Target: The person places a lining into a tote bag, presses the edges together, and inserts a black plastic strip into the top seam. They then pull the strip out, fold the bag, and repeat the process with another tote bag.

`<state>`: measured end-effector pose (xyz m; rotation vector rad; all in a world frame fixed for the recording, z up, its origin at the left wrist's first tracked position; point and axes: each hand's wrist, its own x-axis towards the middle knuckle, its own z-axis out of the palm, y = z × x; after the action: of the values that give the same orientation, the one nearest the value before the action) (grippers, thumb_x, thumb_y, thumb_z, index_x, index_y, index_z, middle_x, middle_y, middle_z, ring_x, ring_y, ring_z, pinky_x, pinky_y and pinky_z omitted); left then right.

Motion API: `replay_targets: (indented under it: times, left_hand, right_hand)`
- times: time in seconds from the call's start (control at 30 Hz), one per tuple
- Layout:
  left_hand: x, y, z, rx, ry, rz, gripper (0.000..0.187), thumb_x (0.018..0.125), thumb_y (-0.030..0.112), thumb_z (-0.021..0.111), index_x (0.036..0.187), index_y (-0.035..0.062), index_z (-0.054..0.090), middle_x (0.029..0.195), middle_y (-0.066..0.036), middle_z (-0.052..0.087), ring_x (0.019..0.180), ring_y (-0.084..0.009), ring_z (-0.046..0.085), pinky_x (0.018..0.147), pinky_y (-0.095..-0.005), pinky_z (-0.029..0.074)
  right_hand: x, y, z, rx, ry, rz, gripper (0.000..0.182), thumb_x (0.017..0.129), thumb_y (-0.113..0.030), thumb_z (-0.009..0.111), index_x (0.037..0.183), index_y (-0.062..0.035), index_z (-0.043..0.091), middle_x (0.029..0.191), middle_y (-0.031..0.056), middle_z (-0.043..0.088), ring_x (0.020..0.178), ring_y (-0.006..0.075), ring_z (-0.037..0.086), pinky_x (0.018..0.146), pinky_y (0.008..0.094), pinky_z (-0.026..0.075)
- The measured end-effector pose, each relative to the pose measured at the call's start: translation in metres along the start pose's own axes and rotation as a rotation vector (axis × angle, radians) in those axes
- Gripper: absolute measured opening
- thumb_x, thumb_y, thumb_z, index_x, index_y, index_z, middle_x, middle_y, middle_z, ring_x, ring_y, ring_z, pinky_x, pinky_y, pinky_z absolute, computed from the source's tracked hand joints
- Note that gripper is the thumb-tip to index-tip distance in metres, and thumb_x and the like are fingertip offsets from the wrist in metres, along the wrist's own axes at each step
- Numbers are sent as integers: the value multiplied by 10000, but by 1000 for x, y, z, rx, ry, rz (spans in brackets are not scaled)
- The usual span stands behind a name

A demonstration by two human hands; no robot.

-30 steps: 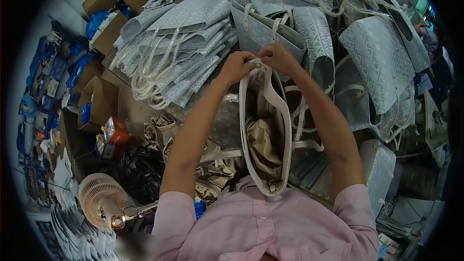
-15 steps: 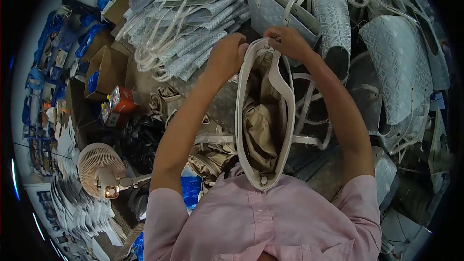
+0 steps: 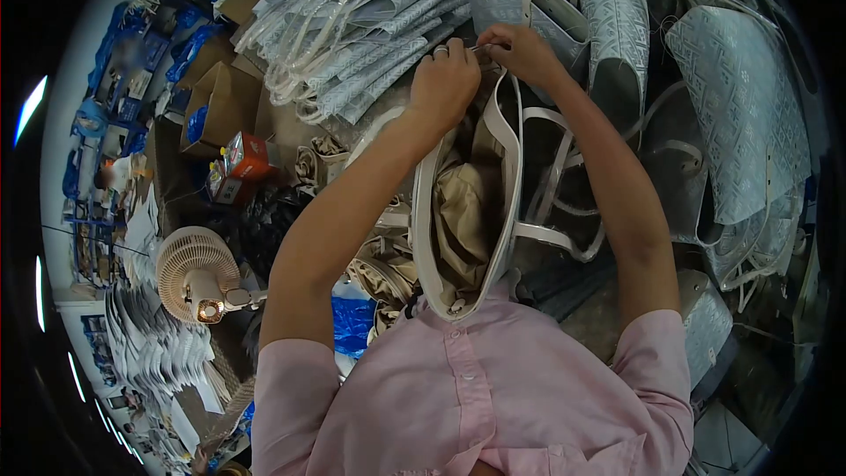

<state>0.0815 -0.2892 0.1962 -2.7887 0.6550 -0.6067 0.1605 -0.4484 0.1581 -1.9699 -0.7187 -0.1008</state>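
A tote bag (image 3: 511,203) with cream trim stands upright against the front of my shirt, its mouth facing up. Inside it lies a crumpled tan fabric lining (image 3: 458,220). My left hand (image 3: 445,84) is closed on the far end of the bag's rim, knuckles up, fingertips mostly hidden. Beside it, my right hand (image 3: 522,53) is closed in a pinch at the same far end, thumb and forefinger nearly meeting the left fingers. Whatever small part lies between the fingertips is too small to make out. Cream handles (image 3: 555,238) hang out to the right.
A stack of folded silver patterned bag pieces (image 3: 370,26) lies beyond my left hand. More patterned bags (image 3: 740,115) are heaped at the right. At left are an orange tin (image 3: 247,159), a cardboard box (image 3: 216,110), a fan (image 3: 196,273) and a black plastic bag (image 3: 273,220).
My left hand has shifted right and over the rim, close to my right hand. The bag's far end is now largely covered, and the view has moved slightly.
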Motion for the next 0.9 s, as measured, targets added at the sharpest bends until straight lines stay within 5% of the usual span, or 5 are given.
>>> replay_targets:
  times: [0.17, 0.37, 0.47, 0.57, 0.9]
  left_hand:
    - [-17, -11, -15, -341, 58, -201, 312, 743, 210, 675, 874, -23, 515, 911, -142, 539, 770, -294, 608, 632, -385, 487]
    - [-35, -37, -19, -756, -244, -250, 471, 741, 281, 688, 1020, -43, 489, 912, -170, 572, 763, -328, 613, 647, -398, 486]
    - [-32, 0, -22, -199, -143, -162, 710, 705, 287, 696, 1225, -89, 392, 999, -210, 562, 813, -331, 597, 751, -410, 476]
    - [-20, 18, 5, 264, 74, -108, 550, 695, 168, 655, 1144, -56, 430, 1034, -159, 511, 918, -285, 568, 699, -362, 477]
    - [-6, 18, 25, 276, -87, -213, 437, 718, 165, 604, 1035, -116, 498, 878, -160, 577, 791, -251, 603, 653, -324, 494]
  right_hand:
    - [2, 17, 8, 109, 70, -67, 155, 760, -92, 581, 890, -14, 614, 735, 83, 633, 656, 171, 597, 616, 298, 467]
    - [3, 14, 8, 88, 71, -36, 167, 735, -108, 593, 856, 2, 625, 720, 98, 636, 649, 180, 604, 618, 302, 473]
    - [5, 7, 10, 37, 141, -28, 169, 720, -112, 594, 835, 4, 634, 731, 118, 643, 656, 208, 618, 620, 316, 479]
    - [4, 5, 14, -22, 198, -48, 171, 716, -120, 589, 825, 1, 640, 746, 136, 649, 671, 239, 629, 627, 330, 484]
    - [-1, -5, 19, -73, 275, 5, 151, 708, -115, 597, 807, -13, 647, 752, 148, 645, 706, 280, 631, 656, 358, 492]
